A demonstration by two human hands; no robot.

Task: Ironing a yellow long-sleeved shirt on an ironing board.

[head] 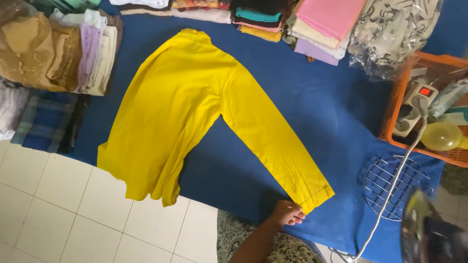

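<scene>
Pinching the cuff [312,197] of the yellow shirt [185,107], the left hand [287,214] is grasping it with its fingers [298,217] on the blue surface [312,107]; the right hand is out of view.

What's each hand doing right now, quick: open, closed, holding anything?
Left hand: closed, pinching the cuff of the yellow shirt's sleeve on the blue cloth.
Right hand: not in view; cannot be told.

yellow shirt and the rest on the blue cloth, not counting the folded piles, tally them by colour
yellow: 2, the shirt and the round thing in the basket
orange: 1, the basket
silver: 1, the round wire rack
total: 4
One hand has its fingers on the sleeve cuff.
</scene>
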